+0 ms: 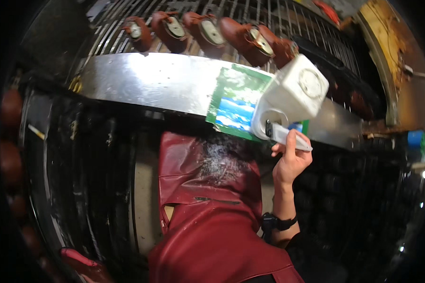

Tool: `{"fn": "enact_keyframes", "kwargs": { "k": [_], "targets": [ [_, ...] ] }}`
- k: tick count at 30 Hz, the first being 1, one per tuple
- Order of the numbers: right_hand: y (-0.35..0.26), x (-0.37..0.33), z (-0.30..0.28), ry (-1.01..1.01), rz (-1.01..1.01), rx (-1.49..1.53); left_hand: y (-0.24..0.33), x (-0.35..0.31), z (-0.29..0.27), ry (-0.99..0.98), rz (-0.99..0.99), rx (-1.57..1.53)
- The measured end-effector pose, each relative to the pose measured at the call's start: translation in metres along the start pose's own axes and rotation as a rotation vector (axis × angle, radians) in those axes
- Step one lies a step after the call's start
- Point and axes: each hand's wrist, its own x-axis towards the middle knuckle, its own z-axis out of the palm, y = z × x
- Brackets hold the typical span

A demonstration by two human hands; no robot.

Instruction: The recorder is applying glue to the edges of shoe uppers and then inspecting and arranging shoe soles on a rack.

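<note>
My right hand (292, 162) is closed around the pale handle of a brush (282, 136), thumb laid along it. The brush's dark bristles are at the round opening of a white plastic container (288, 96), which lies tilted with that opening toward me. What the container holds cannot be made out. Under it spreads a green, white and blue plastic sheet (238, 101), on a shiny metal ledge (141, 78). My left hand is out of view. A dark red apron (212, 231) with a whitish smeared patch covers my lap.
Beyond the ledge, several reddish-brown shoes (173, 32) with pale inserts stand on a rack of metal bars (111, 35). A yellowish wooden board (380, 35) rises at the far right. Another reddish shoe (82, 264) shows at the lower left.
</note>
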Motion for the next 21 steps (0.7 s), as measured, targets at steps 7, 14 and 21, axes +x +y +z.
{"fn": "enact_keyframes", "kwargs": {
  "k": [7,14,21],
  "targets": [
    [0.037,0.029,-0.028,-0.094,-0.302,-0.55,-0.04,0.129,0.246,-0.148,-0.37,-0.415],
    [0.028,0.009,-0.004,0.068,0.258,0.005,-0.13,0.283,0.48,0.05,0.014,0.509],
    [-0.008,-0.003,0.028,-0.158,0.649,0.381,-0.202,0.276,0.448,-0.435,0.757,1.042]
  ]
}}
